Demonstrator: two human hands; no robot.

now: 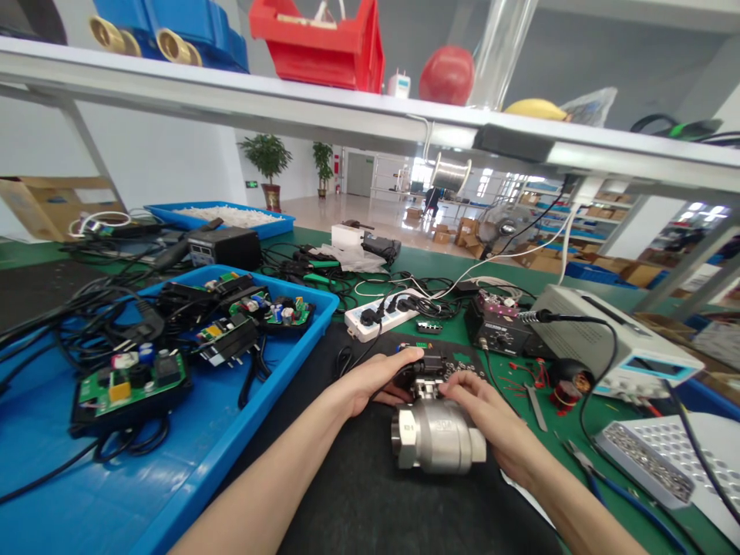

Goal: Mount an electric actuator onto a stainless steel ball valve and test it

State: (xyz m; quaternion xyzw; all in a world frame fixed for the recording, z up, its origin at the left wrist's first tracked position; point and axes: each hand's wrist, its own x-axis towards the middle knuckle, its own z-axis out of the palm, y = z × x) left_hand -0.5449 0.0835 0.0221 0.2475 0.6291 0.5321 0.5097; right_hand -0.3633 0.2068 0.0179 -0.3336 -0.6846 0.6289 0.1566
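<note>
Two-handed hold: the left hand (375,378) curls round the black module (430,361), the right hand (477,399) narrows at the neck of the steel valve (440,436), whose body lies crosswise, wearer-side, over the black mat (364,505), nearer the right.

Between my left hand (373,383) and my right hand (477,397) I have a silver metal valve (442,438), its thick round body marked with what reads as 304 and lying crosswise over the black mat (347,501), faceted ends to either side. On its far side a bright metal neck (428,388) leads to a dark unit (431,364), partly hidden behind my fingers.
</note>
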